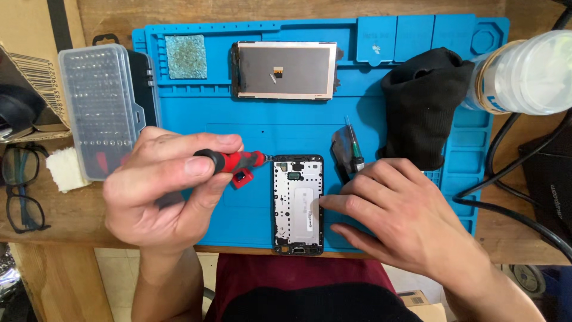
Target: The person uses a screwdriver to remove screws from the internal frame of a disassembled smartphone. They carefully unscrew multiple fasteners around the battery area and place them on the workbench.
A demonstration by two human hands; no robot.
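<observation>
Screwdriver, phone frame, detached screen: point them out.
screwdriver (pixel 235 161), head view, red grip section.
phone frame (pixel 298 206), head view, middle of the inner plate.
detached screen (pixel 285 70), head view, centre of its grey back.

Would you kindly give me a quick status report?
Left hand grips red screwdriver, tip at phone frame. Right hand steadies frame. Nothing in the way.

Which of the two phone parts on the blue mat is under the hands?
The black phone frame at the mat's near edge: the right hand steadies it. The detached screen panel lies untouched at the far side.

Bare hands (pixel 173 191), forearms uncovered (no sleeves, rings or watch), dark red lap garment (pixel 298 277)
</observation>
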